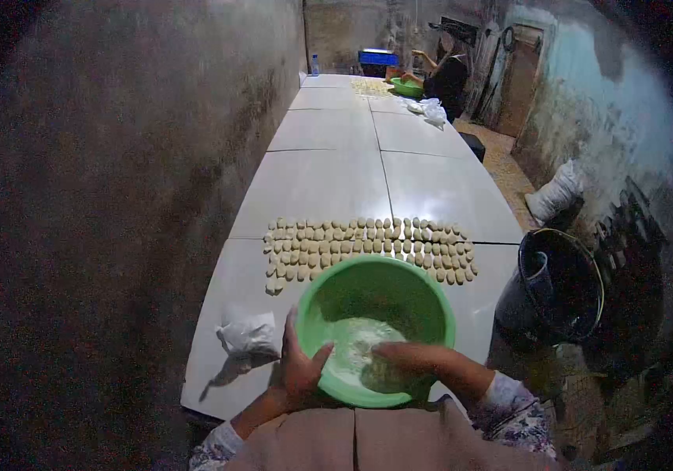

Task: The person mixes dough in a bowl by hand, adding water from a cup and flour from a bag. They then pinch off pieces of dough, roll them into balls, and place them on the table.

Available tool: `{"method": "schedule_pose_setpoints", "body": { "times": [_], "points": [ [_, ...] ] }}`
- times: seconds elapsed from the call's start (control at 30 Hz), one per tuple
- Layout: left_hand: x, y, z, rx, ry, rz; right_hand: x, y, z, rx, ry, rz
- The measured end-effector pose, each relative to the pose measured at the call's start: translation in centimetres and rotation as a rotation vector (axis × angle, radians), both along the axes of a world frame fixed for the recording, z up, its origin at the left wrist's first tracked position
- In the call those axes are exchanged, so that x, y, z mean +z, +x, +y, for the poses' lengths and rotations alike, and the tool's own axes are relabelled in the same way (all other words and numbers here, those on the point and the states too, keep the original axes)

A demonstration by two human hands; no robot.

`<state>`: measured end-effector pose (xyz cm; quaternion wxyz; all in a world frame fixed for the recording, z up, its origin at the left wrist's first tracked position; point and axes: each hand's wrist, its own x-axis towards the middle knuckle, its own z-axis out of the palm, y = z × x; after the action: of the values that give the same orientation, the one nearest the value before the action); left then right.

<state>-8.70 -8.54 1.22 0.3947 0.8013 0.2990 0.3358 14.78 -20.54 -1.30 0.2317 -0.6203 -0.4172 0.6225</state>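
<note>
A green plastic bowl (423, 314) stands tilted toward me at the near end of the table, with white flour (356, 337) in it. My left hand (301, 365) grips the bowl's left side, fingers along the outside and thumb over the rim. Inside the bowl, my right hand (411, 359) reaches down into the flour; its fingertips are blurred and partly hidden. Just beyond the bowl, several rows of small pale dough pieces (344, 246) lie on the table. A white plastic bag (248, 336) sits left of my left hand.
The long white-tiled table (325, 177) runs along the left wall. At its far end a person (448, 74) works at another green bowl (407, 87), near a blue crate (378, 58). On the right are a dark bucket (533, 286) and a white sack (556, 192).
</note>
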Motion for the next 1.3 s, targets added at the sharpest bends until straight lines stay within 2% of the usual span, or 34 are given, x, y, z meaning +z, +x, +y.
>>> {"method": "schedule_pose_setpoints", "body": {
  "times": [0.03,0.1,0.13,0.2,0.23,0.27,0.33,0.4,0.5,0.57,0.6,0.67,0.7,0.73,0.77,0.8,0.9,0.93,0.97,1.03,1.07,1.1,1.17,1.2,1.3],
  "points": [
    [0.1,0.3,0.1,0.0,-0.006,-0.002,2.3,-0.7,-0.5,0.334,0.261,-0.286],
    [0.3,0.7,0.3,-0.005,-0.517,-0.348,7.4,-3.4,1.4,0.718,-0.008,-0.501],
    [-1.0,0.3,1.2,0.011,-0.434,-0.272,7.1,-3.5,1.3,0.72,-0.013,-0.497],
    [-0.3,-0.2,1.4,-0.039,-0.381,-0.181,5.9,-3.7,1.4,0.518,0.243,-0.714],
    [0.0,-0.2,1.5,-0.094,-0.321,-0.093,4.4,-4.0,2.2,0.56,0.295,-0.838],
    [0.1,-0.2,1.6,-0.053,-0.188,0.012,3.6,-4.4,2.7,0.632,0.304,-0.803],
    [1.0,-0.1,1.6,-0.044,-0.252,0.059,2.5,-5.5,2.6,0.709,0.31,-0.746],
    [0.6,0.0,2.0,-0.037,-0.282,0.06,2.0,-6.3,2.4,0.959,0.484,-0.807],
    [-0.3,-0.3,2.2,0.005,-0.202,0.126,4.7,-4.5,0.8,0.963,0.335,-0.828],
    [-0.3,-0.5,2.2,0.006,-0.192,0.107,2.4,-1.4,0.1,0.922,0.213,-1.017],
    [-0.2,-0.6,2.1,-0.008,-0.164,0.09,3.3,-1.1,-0.2,0.934,0.207,-1.009],
    [0.2,-0.5,1.6,0.009,-0.161,0.086,5.4,-0.6,-0.8,0.568,0.269,-1.162],
    [0.3,-0.5,1.5,0.017,-0.147,0.081,3.7,0.1,-1.0,0.569,0.268,-1.158],
    [-1.3,-0.4,2.0,-0.016,-0.198,0.008,0.7,0.9,-1.2,0.512,0.251,-1.022],
    [-1.2,-0.4,1.9,-0.015,-0.196,0.008,0.7,0.4,-0.7,0.455,0.238,-0.887],
    [-1.0,-0.4,1.7,-0.024,-0.237,-0.008,1.0,-0.1,-0.6,0.495,0.203,-0.722],
    [-0.5,-0.3,1.5,-0.01,-0.233,0.002,3.2,-3.1,1.2,0.573,0.268,-0.633],
    [0.0,-0.3,1.4,0.01,-0.208,0.067,2.8,-3.6,1.6,0.602,0.329,-0.839],
    [0.4,-0.3,1.3,0.029,-0.185,0.132,2.3,-3.5,2.3,0.607,0.335,-0.836],
    [-0.4,-0.2,1.6,0.014,-0.151,0.124,2.0,-2.5,4.4,0.419,0.45,-0.982],
    [-0.3,-0.2,1.6,0.011,-0.134,0.125,3.3,-3.0,5.9,0.423,0.208,-0.939],
    [-0.2,-0.2,1.6,0.007,-0.116,0.126,2.3,-3.1,6.1,0.422,0.21,-0.937],
    [-0.3,-0.1,1.6,0.025,-0.185,0.154,-1.4,-3.5,5.8,0.665,0.375,-0.795],
    [-0.7,-0.1,1.6,0.015,-0.19,0.114,-1.1,-4.7,5.1,0.696,0.465,-0.739],
    [0.0,-0.1,1.7,0.003,-0.15,0.109,0.5,-5.0,3.9,0.751,0.363,-0.702]
  ]
}}
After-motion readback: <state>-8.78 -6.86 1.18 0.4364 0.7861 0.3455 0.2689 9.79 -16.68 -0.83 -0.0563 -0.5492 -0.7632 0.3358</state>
